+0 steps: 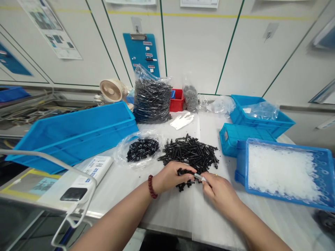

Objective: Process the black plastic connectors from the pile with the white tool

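Note:
My left hand (172, 176), a dark red bead bracelet at its wrist, is closed on a slim black plastic part (184, 171). From that part a silver tube (198, 176) reaches across to my right hand (218, 188). The fingers of my right hand pinch the tube's whitish end, and they partly hide it. Just beyond both hands spreads a heap of black plastic parts (191, 150), with a few lying under the left fingers. Left of the heap, an opened clear bag (123, 148) holds small black ring-like pieces (142, 149).
A long blue bin (78, 134) and a white box-shaped device (90, 177) with a cable stand at left. At right, a blue tray (284, 202) holds white pieces, beside stacked blue bins (246, 137). Behind are a full bag (151, 101), a white glove (181, 120) and a fan (112, 90).

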